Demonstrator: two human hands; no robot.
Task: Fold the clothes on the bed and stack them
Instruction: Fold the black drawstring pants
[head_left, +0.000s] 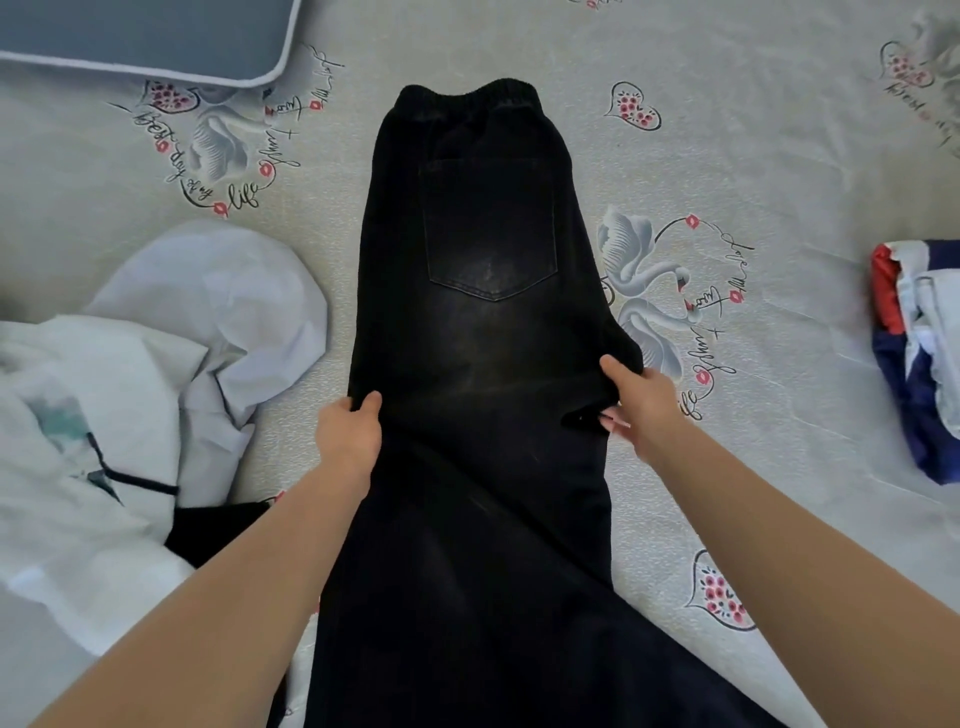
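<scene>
Nearest the camera, at 6 o'clock, the legs of the black jeans (483, 364) spread wide and run off the lower edge, lying over the bedsheet (753, 156). The jeans appear folded lengthwise, leg on leg, though the dark cloth hides the layers too well to be sure.

Both bare forearms reach in from 7 and 5 o'clock. The left hand (349, 432) grips the left edge of the jeans, thumb on top and fingers curled under the fabric. The right hand (640, 405) pinches the right edge at the crotch bulge, thumb pressed on top, fingertips tucked beneath.

At 9 o'clock a heap of white clothes (130, 405) lies crumpled, just beside the jeans, with a dark garment (218, 530) showing under its near edge. At 3 o'clock, well apart from the jeans, sits a folded red, white and navy garment (919, 353), cut by the frame edge.

Further up, 1 back pocket faces upward at the center. The elastic waistband lies flat at 12 o'clock. Beyond it, at 11 o'clock, the corner of a grey-blue pillow (156, 36) with pale piping rests on the swan-printed sheet.
</scene>
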